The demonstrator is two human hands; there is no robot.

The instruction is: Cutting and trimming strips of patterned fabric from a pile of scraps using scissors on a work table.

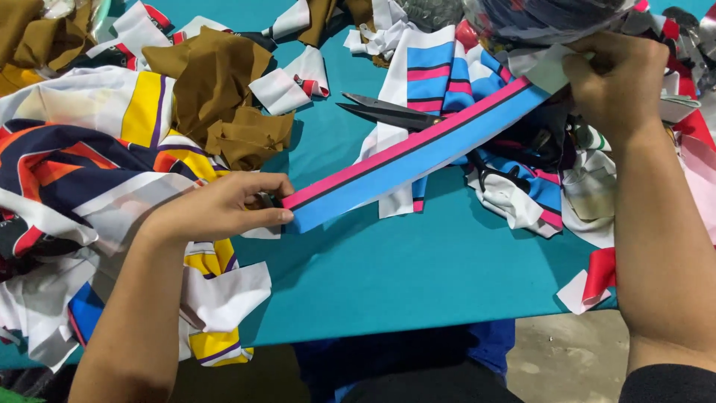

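One long strip of cloth point(418, 153), blue with a pink band and a thin black line between, is stretched taut above the teal tabletop point(418, 276), running from lower left to upper right. The left hand point(224, 207) pinches the strip's lower end between thumb and fingers; the right hand point(619, 82) grips its upper end, fingers curled tight around the cloth. Just behind the strip lie black scissors point(388, 112), blades parted, their handles hidden under it. Beyond the scissors sits a striped piece of cloth in the same blue, pink and white point(440, 75). Left of the strip, brown scraps point(224, 97) and a heap of yellow, white, navy and orange fabric point(82, 149) cover the tabletop's edge.
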